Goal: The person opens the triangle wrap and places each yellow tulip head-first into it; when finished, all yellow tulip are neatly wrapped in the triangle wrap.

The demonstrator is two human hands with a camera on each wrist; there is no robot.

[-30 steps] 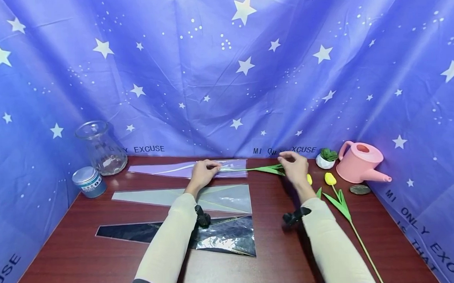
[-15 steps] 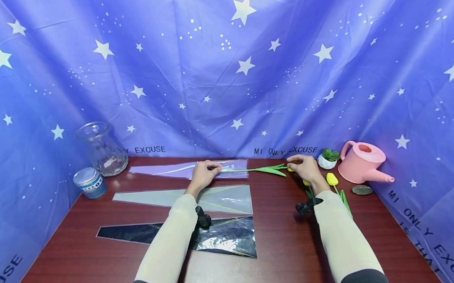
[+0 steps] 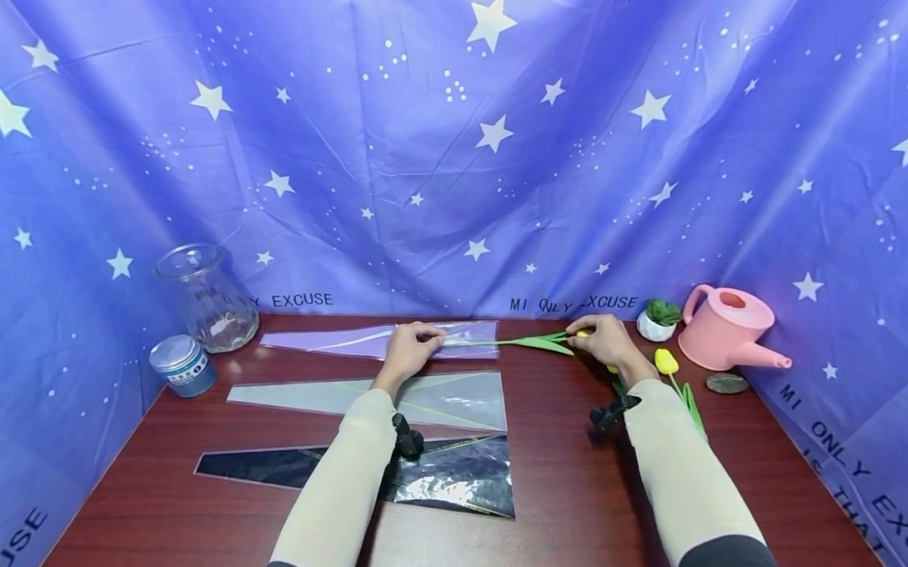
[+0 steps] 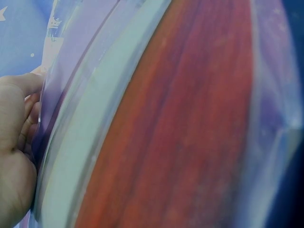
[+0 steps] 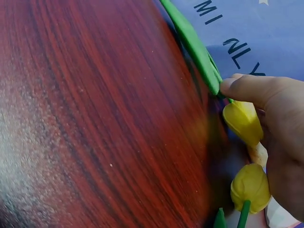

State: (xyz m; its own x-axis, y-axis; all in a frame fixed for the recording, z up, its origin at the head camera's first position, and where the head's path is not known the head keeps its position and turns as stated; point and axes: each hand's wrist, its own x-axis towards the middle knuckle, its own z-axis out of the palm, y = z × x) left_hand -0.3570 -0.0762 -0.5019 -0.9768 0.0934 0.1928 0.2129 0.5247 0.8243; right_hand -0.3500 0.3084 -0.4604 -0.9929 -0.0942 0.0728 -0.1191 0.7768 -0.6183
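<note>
A yellow tulip lies along the table's far edge, its green leaves (image 3: 542,343) showing and its stem running into a purple wrapping sleeve (image 3: 336,341). My left hand (image 3: 417,341) pinches the sleeve's open end; in the left wrist view its fingers (image 4: 19,137) lie against the film. My right hand (image 3: 600,337) grips the tulip's yellow head (image 5: 242,121), with a fingertip (image 5: 237,88) at the leaf (image 5: 194,47). A second yellow bud (image 5: 249,187) lies just under that hand. A third tulip (image 3: 663,360) lies to the right of my right forearm.
A clear sleeve (image 3: 428,399) and a black sleeve (image 3: 431,476) lie nearer me on the wooden table (image 3: 551,480). At the back left stand a glass vase (image 3: 202,296) and a tin (image 3: 181,364); at the back right a small potted plant (image 3: 656,318), a pink watering can (image 3: 726,324) and a stone (image 3: 726,382).
My right hand slid right from the tulip's leaves to its yellow head and lowered toward the table. The left hand stayed on the purple sleeve.
</note>
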